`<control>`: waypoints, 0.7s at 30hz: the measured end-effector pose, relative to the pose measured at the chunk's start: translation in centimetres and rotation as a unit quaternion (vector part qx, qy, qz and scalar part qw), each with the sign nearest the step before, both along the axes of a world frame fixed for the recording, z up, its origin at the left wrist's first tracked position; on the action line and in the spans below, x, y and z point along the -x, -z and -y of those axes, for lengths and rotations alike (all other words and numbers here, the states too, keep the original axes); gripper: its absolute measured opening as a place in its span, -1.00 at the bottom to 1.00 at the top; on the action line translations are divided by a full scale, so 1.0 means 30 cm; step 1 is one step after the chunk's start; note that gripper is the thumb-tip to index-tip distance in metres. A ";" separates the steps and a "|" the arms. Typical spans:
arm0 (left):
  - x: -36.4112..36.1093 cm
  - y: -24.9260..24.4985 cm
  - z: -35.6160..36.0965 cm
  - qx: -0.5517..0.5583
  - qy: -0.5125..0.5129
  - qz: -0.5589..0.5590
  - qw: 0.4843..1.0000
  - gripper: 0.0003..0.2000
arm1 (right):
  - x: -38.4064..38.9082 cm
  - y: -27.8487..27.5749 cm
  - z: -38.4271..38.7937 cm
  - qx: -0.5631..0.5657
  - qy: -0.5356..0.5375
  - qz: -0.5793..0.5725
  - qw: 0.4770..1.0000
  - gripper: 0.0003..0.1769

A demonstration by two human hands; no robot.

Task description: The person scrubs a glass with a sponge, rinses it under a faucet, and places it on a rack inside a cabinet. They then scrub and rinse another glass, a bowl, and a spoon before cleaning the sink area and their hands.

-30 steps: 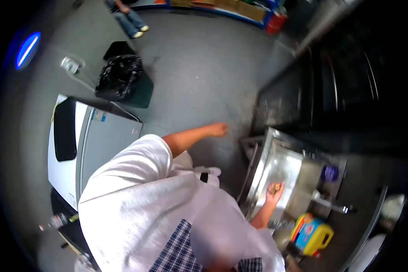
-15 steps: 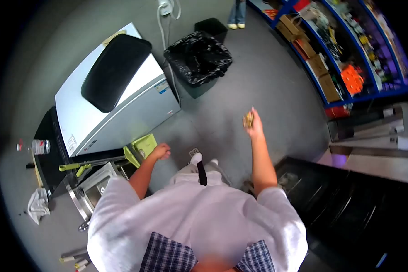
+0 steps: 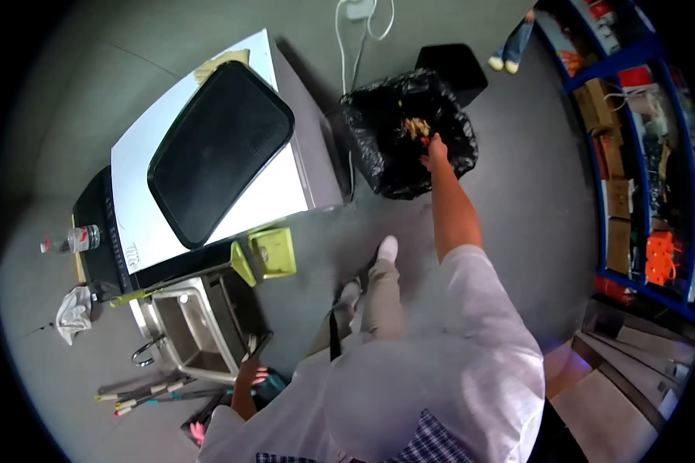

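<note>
My right hand [image 3: 435,153] reaches out over the bin lined with a black plastic bag [image 3: 367,158]. Its fingers are open, pointing into the bag's mouth. Just beyond the fingertips is a loose clump of yellow-brown scraps [image 3: 416,128], apart from the palm and seen against the dark inside of the bag. My left hand [image 3: 255,376] hangs low by my side, beside the steel sink [image 3: 189,328], its fingers apart and holding nothing.
A white chest freezer [image 3: 266,197] with a black tray [image 3: 220,154] on top stands left of the bin. A green dustpan [image 3: 274,253] sits beside it. Blue shelving [image 3: 633,58] lines the right. Another person's legs [image 3: 512,46] show at the back.
I have stepped toward the bin. My right hand has moved over it and opened, letting go of the scraps it held. My left hand has dropped back toward my side.
</note>
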State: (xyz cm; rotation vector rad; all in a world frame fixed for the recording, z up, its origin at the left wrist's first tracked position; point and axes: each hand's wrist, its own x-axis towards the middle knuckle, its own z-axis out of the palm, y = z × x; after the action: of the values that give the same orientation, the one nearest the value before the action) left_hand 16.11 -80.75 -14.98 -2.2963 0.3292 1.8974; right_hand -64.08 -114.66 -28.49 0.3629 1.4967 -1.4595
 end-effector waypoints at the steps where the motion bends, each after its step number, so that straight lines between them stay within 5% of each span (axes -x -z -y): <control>1: 0.026 -0.019 0.005 -0.023 0.030 -0.018 0.999 -0.66 | -0.013 0.066 -0.008 -0.064 -0.032 -0.024 0.997 -0.54; 2: 0.078 -0.030 0.028 -0.044 0.061 -0.046 0.996 -0.64 | -0.007 0.112 -0.032 -0.125 -0.063 -0.055 0.989 -0.55; 3: 0.145 -0.022 0.071 -0.094 0.048 0.022 0.994 -0.64 | -0.008 0.139 -0.048 -0.087 -0.058 -0.044 0.994 -0.58; 5: 0.213 -0.033 0.141 -0.040 0.046 -0.027 0.998 -0.65 | 0.012 0.230 -0.060 0.004 -0.016 -0.024 1.000 -0.66; 11: 0.371 0.113 0.484 0.061 0.129 -0.052 0.988 -0.77 | 0.150 -0.109 -0.179 0.173 -0.026 0.049 0.983 -0.66; 14: 0.514 0.217 0.690 0.112 0.245 -0.085 0.959 -0.77 | 0.136 -0.396 -0.338 0.138 -0.041 -0.032 0.989 -0.74; 17: 0.779 0.298 0.869 0.116 0.332 -0.122 0.928 -0.77 | 0.018 -0.529 -0.657 0.187 -0.054 -0.106 0.975 -0.67; 18: 0.746 0.570 0.967 0.006 0.324 -0.211 0.922 -0.77 | -0.063 -0.613 -0.805 0.172 -0.030 -0.110 0.978 -0.68; 20: 0.959 0.583 1.027 -0.103 0.456 -0.207 0.859 -0.79 | -0.212 -0.583 -1.126 0.166 0.054 -0.068 0.982 -0.72; 21: 1.074 0.517 0.990 -0.073 0.547 -0.148 0.821 -0.80 | -0.324 -0.577 -1.303 0.154 0.090 -0.076 0.981 -0.72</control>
State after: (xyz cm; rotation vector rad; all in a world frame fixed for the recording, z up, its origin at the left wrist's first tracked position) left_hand -16.13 -110.44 -30.49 -1.1612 1.1703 1.4870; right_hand -54.38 -75.58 -11.17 0.2036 1.3532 -1.8696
